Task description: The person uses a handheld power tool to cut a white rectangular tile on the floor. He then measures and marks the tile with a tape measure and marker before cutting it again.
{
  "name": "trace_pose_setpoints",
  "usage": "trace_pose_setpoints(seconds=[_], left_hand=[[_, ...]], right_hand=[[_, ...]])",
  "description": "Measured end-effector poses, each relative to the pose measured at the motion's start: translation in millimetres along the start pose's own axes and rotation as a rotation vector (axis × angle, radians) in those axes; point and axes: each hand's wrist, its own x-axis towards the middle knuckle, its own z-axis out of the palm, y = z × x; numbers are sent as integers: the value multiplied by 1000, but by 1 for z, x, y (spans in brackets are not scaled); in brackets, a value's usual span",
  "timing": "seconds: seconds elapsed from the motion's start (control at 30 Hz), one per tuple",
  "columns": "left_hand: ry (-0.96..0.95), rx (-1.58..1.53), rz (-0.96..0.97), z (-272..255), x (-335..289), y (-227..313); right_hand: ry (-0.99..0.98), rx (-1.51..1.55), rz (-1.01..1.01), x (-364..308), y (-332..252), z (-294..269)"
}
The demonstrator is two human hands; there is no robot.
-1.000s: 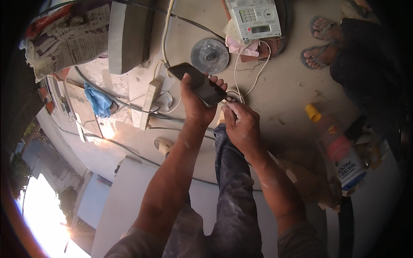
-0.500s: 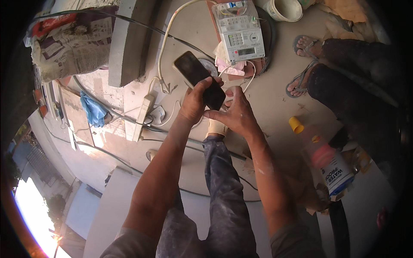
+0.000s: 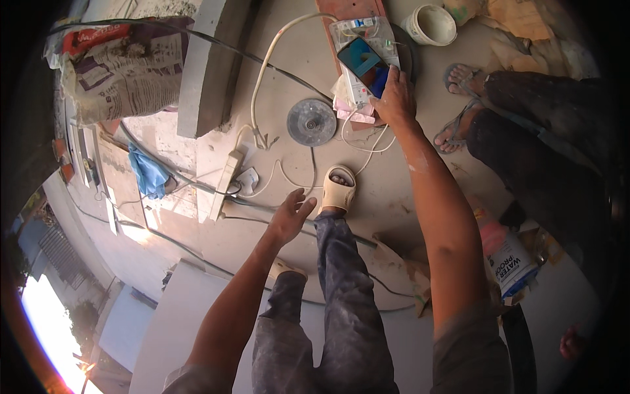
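While the left hand [image 3: 291, 217] spreads, the right hand [image 3: 396, 102] pinches a seemingly glassy phone [image 3: 365, 67].

Short, dark grey-brown sleeves, the left sleeve [image 3: 189, 381] and the right sleeve [image 3: 469, 354], end above the elbows of a person in long, dark blue-grey trousers [image 3: 341, 262], creased and smudged with whitish dust along both legs. Pale streaks mark the right forearm [image 3: 423, 177]; the left hand [image 3: 291, 217] and right hand [image 3: 397, 102] are bare. On the feet, chunky cream slip-ons: the right shoe [image 3: 338, 196] is open at the toes, while the left shoe [image 3: 278, 268] shows only in part.
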Motion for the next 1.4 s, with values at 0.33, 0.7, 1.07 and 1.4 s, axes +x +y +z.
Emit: trace_pose_setpoints(seconds=[0.33, 0.7, 1.07, 1.4], left_hand=[[-97, 499, -479, -28, -356, -221], [317, 148, -206, -155, -498, -334], [479, -322, -154, -256, -581, -519], [613, -672, -342, -397, -586, -653]], right_hand=[[-298, -96, -124, -212, -5, 8], [-631, 426, 731, -486, -114, -75], [-782, 136, -105, -439, -512, -49], [-781, -88, 348, -370, -707, 79]])
